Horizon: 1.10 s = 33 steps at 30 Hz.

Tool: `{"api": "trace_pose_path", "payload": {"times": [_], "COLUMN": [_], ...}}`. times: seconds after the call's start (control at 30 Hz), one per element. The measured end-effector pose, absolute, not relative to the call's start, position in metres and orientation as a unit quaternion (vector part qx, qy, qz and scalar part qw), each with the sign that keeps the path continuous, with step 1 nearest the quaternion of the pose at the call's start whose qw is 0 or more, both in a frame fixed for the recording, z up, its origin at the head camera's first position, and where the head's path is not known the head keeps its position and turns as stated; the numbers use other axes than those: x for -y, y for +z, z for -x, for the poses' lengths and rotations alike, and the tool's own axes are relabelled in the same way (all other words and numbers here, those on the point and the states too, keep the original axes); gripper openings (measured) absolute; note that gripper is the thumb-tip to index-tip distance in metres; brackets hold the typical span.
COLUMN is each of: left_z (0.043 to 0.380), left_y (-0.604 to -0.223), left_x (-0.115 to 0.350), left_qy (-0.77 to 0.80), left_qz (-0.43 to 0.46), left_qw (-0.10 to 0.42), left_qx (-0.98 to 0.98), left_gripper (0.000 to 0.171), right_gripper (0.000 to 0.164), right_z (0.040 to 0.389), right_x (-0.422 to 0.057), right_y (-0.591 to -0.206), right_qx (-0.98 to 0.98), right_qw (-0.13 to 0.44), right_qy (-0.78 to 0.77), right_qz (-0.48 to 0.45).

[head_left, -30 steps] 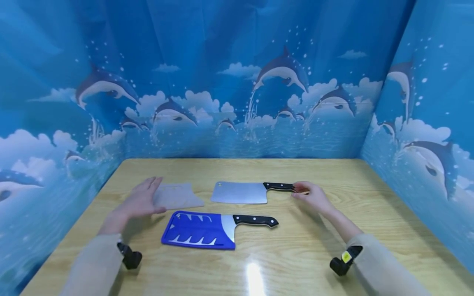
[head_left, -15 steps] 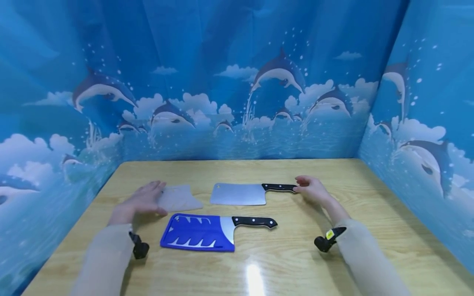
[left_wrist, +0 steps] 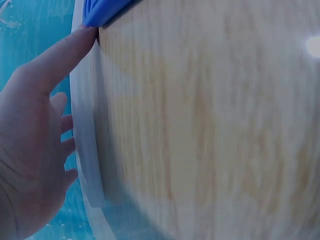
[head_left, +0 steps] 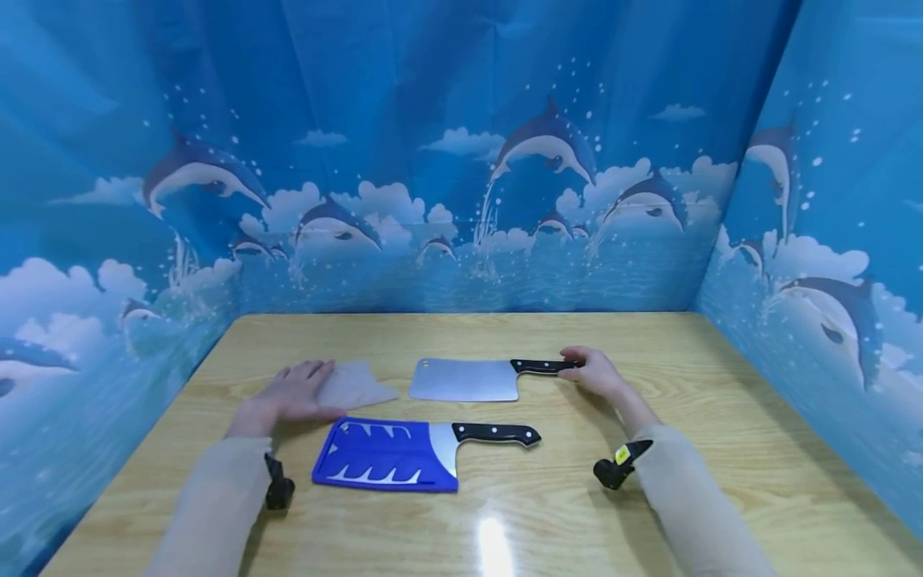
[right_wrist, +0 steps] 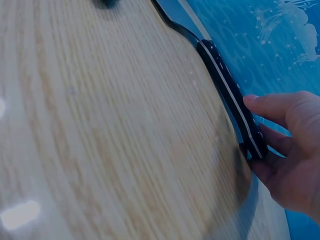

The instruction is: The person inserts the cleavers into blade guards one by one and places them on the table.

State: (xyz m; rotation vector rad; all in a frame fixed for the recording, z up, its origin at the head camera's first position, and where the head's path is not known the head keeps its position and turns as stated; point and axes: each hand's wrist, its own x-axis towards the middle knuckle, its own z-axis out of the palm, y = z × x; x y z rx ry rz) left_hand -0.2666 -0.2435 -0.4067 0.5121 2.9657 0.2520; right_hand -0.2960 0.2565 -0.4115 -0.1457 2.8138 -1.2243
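Note:
A bare cleaver [head_left: 463, 380] with a black handle lies flat at the back of the table. At its handle end, my right hand [head_left: 594, 373] grips the handle [right_wrist: 231, 92], thumb on one side and fingers on the other. My left hand [head_left: 299, 393] lies over the left end of a translucent white blade cover [head_left: 355, 385], hiding part of it. In the left wrist view the thumb of my left hand [left_wrist: 32, 135] is stretched out, its tip close to a blue corner. That corner belongs to a blue blade cover [head_left: 382, 455] on a second cleaver [head_left: 496, 433], lying in front.
A wood-grain table [head_left: 548, 513] carries everything. Blue curtains [head_left: 461, 264] with dolphins stand behind it and at both sides. A bright light reflection shows near the front.
My left hand has moved right, further over the white cover and closer to the blue one. My right hand has shifted left along the handle. Both cleavers look unmoved.

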Motion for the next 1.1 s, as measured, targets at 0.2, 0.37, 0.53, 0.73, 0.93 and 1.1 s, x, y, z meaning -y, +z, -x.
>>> {"api": "trace_pose_path", "payload": {"times": [0.2, 0.37, 0.53, 0.73, 0.93, 1.1], "left_z": [0.263, 0.259, 0.259, 0.259, 0.257, 0.250], "left_y": [-0.402, -0.404, -0.404, -0.398, -0.396, -0.393], "left_x": [0.241, 0.240, 0.240, 0.241, 0.246, 0.253], "left_qy": [0.085, 0.080, 0.073, 0.089, 0.109, 0.136], "left_qz": [-0.151, -0.135, -0.139, -0.133, -0.104, -0.095], "left_qw": [0.076, 0.092, 0.075, 0.062, 0.045, -0.009], "left_qx": [-0.982, -0.983, -0.985, -0.985, -0.988, -0.986], "left_gripper": [0.106, 0.104, 0.102, 0.107, 0.114, 0.113], "right_gripper": [0.049, 0.049, 0.049, 0.048, 0.049, 0.048], "right_z": [0.299, 0.300, 0.298, 0.295, 0.295, 0.297], "right_x": [-0.253, -0.251, -0.248, -0.245, -0.245, -0.246], "right_y": [-0.413, -0.414, -0.416, -0.416, -0.416, -0.414], "right_qx": [-0.917, -0.915, -0.914, -0.915, -0.914, -0.913], "right_qw": [0.030, 0.030, 0.035, 0.033, 0.035, 0.039], "right_qy": [-0.395, -0.400, -0.401, -0.399, -0.400, -0.403], "right_qz": [0.050, 0.045, 0.044, 0.057, 0.056, 0.045]}}
